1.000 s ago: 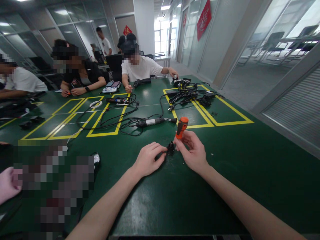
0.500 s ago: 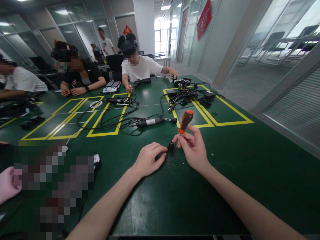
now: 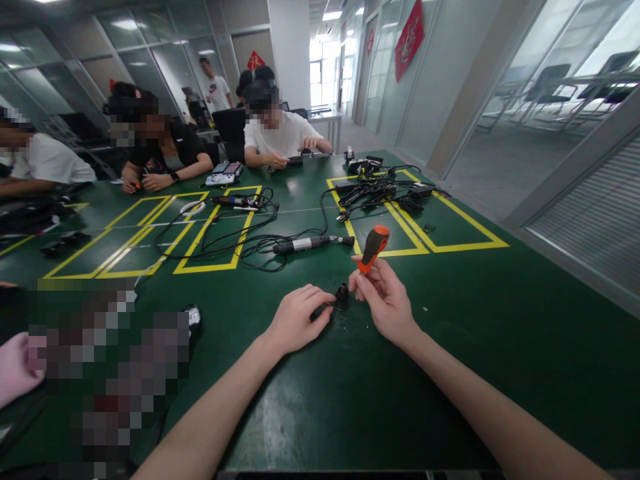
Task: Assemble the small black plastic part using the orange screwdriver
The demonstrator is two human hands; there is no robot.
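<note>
A screwdriver [image 3: 374, 248] with an orange and dark grey handle is gripped near its lower end by my right hand [image 3: 385, 293]. Its handle points up and leans right; the shaft is hidden behind my fingers. Just left of those fingers, a small black cone-shaped part [image 3: 342, 296] stands upright on the green table [image 3: 320, 400]. My left hand [image 3: 300, 317] rests on the table with its thumb and fingertips closed against the left side of that part.
Beyond my hands lies a corded grey and black power tool [image 3: 305, 245]. A tangle of black cables [image 3: 373, 190] sits at the back right, among yellow tape lines. Co-workers sit along the far and left sides; one across from me handles a dark tool [image 3: 295, 162].
My right hand has drawn slightly right, away from the black part, and the screwdriver handle leans further right. My left hand stays put. The co-worker opposite has brought both hands together around the dark tool.
</note>
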